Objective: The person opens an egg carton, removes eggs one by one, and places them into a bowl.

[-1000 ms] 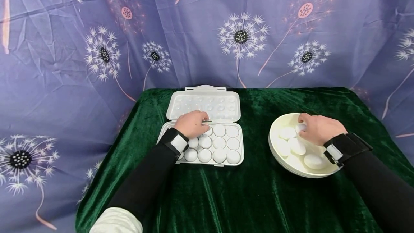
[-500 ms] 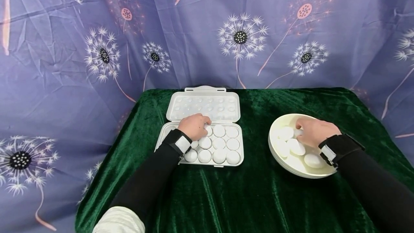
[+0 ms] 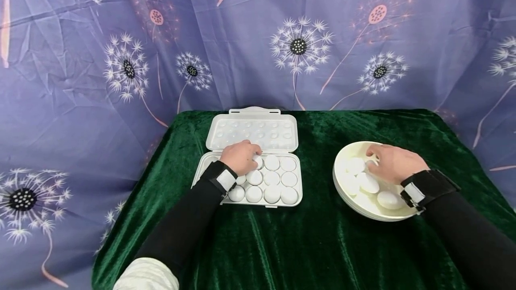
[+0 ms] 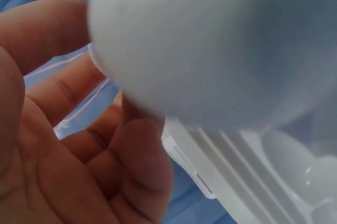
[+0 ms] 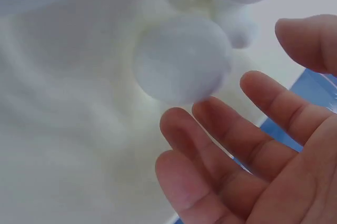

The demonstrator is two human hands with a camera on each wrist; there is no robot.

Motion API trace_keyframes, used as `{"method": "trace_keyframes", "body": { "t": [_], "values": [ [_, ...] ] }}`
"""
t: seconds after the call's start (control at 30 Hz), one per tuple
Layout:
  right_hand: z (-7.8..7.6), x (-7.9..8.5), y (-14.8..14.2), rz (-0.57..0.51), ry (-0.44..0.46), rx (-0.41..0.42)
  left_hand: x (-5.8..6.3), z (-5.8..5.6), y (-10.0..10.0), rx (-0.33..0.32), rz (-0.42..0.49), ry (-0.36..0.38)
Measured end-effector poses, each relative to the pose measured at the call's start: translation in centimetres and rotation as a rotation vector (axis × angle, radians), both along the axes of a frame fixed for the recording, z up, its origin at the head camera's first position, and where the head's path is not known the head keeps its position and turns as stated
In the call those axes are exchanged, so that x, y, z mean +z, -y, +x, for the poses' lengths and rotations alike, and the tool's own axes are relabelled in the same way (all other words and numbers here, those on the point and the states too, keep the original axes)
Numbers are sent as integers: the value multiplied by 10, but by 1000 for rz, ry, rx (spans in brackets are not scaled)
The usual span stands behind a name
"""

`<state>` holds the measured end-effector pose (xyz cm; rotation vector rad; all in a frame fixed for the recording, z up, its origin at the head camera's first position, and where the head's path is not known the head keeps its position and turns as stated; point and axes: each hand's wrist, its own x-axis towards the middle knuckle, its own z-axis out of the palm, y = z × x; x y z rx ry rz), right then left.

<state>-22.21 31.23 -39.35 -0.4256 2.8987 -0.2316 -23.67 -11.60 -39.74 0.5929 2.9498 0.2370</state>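
In the head view, a white egg carton (image 3: 300,191) lies with its lid (image 3: 251,132) folded back, most of its cups filled with white eggs. My left hand (image 3: 238,157) reaches over the back row, thumb and forefinger around an egg (image 3: 257,162). In the left wrist view its fingers (image 4: 63,90) curl behind a large blurred egg (image 4: 205,45), which hides the fingertips. My right hand (image 3: 397,164) is inside a cream bowl (image 3: 341,188) of loose eggs. In the right wrist view its fingers (image 5: 231,150) are spread, the tips beside an egg (image 5: 181,58), with the thumb apart.
Dark green velvet cloth (image 3: 302,245) covers the table. The bowl stands to the right of the carton, with a strip of cloth between them. Several eggs (image 3: 367,182) lie near the bowl's left side. A purple dandelion-print curtain (image 3: 250,35) hangs behind.
The right hand first dipped left and lower onto an egg in the bowl, then rose slightly with its fingers loosened. The left hand shifted a little rightward onto the back-row egg and stays there.
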Motion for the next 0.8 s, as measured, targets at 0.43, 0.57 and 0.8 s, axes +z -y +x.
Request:
{"method": "trace_keyframes", "body": {
  "t": [0.43,0.57,0.8],
  "values": [
    [20,34,39,-172,-261,103,34,20,13,-65,242,-181],
    [24,42,61,-238,-331,182,44,31,4,-142,338,-265],
    [31,47,91,-349,-398,333,54,47,-16,-302,491,-363]
  ]
}}
